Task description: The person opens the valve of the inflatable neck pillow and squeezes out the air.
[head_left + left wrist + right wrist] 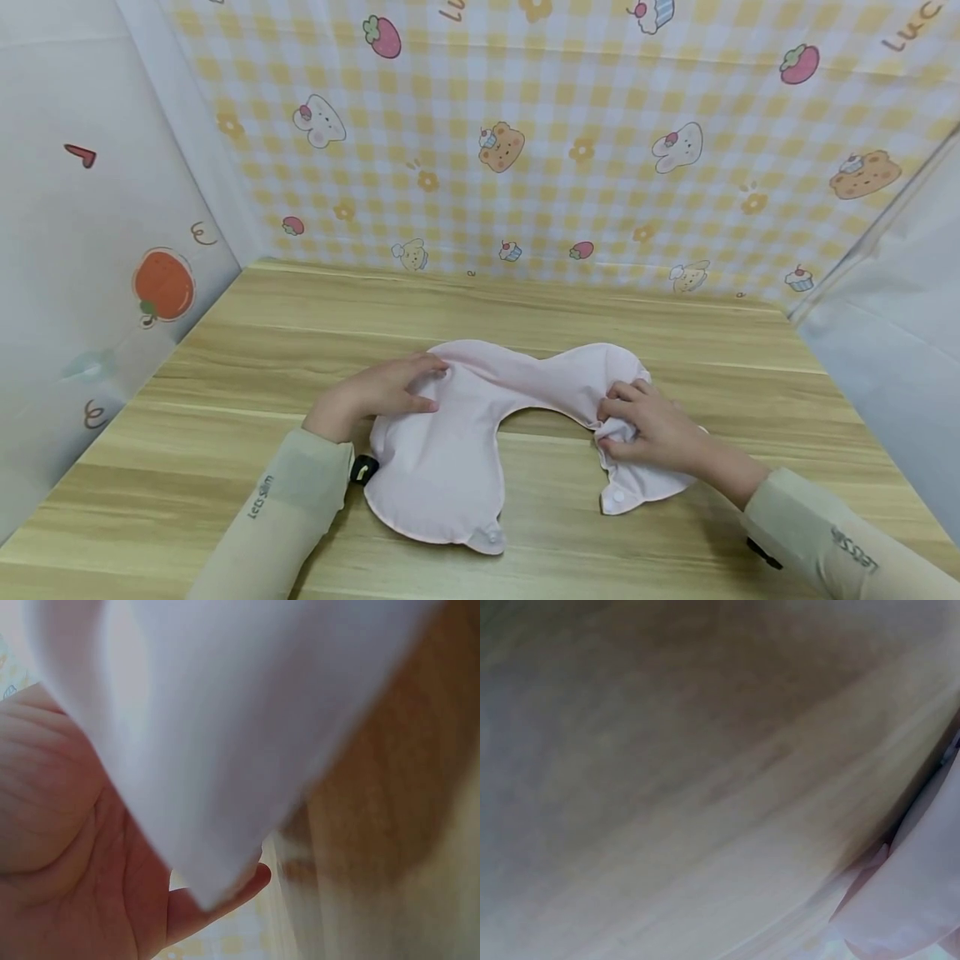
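Observation:
A pale pink U-shaped neck pillow [457, 467] lies on the wooden table with its opening toward the person. My left hand [382, 387] rests on its upper left part, thumb and fingers spread apart on the cloth. In the left wrist view the palm shows beside a blurred flap of the pillow [202, 750]. My right hand [652, 429] grips the right arm of the pillow, where the cloth bunches under its curled fingers. A round snap [618, 496] shows at that arm's end, and a clear round fastener [491, 535] at the left one's tip.
The wood-grain table [315, 308] reaches back to a yellow checked cloth [555, 200] with cartoon prints. Pale sheets [67, 225] hang along both sides. A black strap piece [364, 469] sits at the left wrist, beside the pillow's edge.

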A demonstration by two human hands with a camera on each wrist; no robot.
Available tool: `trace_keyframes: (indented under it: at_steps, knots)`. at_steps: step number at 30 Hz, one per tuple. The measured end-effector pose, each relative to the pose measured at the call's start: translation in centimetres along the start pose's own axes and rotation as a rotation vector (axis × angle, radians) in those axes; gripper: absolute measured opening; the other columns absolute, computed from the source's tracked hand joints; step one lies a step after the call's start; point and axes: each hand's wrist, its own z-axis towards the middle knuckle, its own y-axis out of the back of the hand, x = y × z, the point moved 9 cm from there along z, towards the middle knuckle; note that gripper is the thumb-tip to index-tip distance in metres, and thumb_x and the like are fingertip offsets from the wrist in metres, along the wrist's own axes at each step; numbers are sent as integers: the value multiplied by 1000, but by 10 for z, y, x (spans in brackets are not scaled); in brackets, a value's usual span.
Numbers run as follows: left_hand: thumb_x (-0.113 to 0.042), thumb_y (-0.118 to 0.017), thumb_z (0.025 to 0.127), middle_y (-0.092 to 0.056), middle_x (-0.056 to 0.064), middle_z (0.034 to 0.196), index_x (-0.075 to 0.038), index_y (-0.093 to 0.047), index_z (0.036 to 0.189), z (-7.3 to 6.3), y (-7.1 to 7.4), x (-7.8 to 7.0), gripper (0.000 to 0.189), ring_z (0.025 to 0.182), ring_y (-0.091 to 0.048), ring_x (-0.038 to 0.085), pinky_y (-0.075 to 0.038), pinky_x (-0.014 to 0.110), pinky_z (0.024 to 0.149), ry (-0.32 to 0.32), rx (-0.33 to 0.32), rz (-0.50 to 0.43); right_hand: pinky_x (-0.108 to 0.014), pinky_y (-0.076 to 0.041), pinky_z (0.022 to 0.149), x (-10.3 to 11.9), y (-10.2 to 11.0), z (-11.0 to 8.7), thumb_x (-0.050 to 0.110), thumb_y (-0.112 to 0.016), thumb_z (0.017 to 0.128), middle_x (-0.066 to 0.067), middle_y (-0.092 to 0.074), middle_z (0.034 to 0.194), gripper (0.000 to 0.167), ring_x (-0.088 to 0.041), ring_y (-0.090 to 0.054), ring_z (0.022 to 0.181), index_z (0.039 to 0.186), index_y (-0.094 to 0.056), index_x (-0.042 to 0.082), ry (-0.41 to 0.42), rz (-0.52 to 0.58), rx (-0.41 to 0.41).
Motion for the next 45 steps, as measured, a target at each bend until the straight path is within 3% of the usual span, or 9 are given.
trace_keyframes:
  at_steps: [9,14,15,18,22,27,32,39,45]
  knots:
    - [-24,-68,95,-43,17,153,-6,-47,145,-1,-1,0,57,140,-42,39,-34,57,114,6,6,-4,-28,-39,65,0,4,-4,31,-80,78,12,-56,105,22,-11,-46,97,92,-64,33,38,48,-49]
    - [-22,-69,94,-38,16,157,-6,-46,146,-1,-1,1,59,143,-39,39,-32,58,116,20,6,1,-35,-44,71,2,11,-5,27,-81,80,8,-59,112,25,-17,-49,105,97,-64,33,68,98,-55]
    - [-21,-69,93,-37,16,158,-7,-46,147,-1,-1,2,60,143,-38,39,-31,58,116,27,7,-3,-38,-44,72,2,12,-5,28,-81,80,8,-60,113,26,-19,-50,106,99,-65,33,64,94,-54]
    - [-20,-70,92,-35,16,159,-7,-46,147,-2,0,3,61,143,-38,40,-31,58,116,30,2,2,-63,-42,85,1,19,-1,33,-82,80,6,-60,120,33,-27,-53,114,109,-65,32,3,66,-27]
    - [-18,-72,91,-35,15,159,-7,-47,146,-2,1,4,62,143,-38,40,-31,58,116,42,-1,12,-87,-18,93,-4,27,7,43,-80,80,2,-56,135,51,-38,-47,127,127,-61,32,-91,29,32]
    - [-17,-72,90,-36,16,158,-7,-48,145,-2,1,2,61,143,-38,40,-32,57,116,38,-8,19,-89,-15,92,-11,27,19,48,-80,79,-8,-32,159,75,-50,-31,137,145,-45,34,-121,43,73]
    - [-18,-73,91,-36,15,158,-8,-48,146,-2,-1,3,61,144,-38,39,-32,56,117,45,-3,7,-93,-9,87,-20,12,27,59,-78,77,-11,-13,166,92,-51,-16,145,153,-31,40,-156,46,137]
    - [-19,-72,91,-36,15,158,-9,-47,147,-2,0,5,63,144,-38,38,-31,56,117,45,-5,27,-91,-18,88,-29,-2,37,60,-78,75,-14,-12,166,91,-61,-9,144,152,-33,44,-178,88,129]
    - [-20,-73,90,-36,14,158,-9,-47,146,-2,0,7,62,143,-38,38,-32,56,117,49,-4,35,-87,-23,91,-29,-9,43,59,-77,77,-17,-10,166,89,-54,-10,145,152,-35,41,-143,125,148]
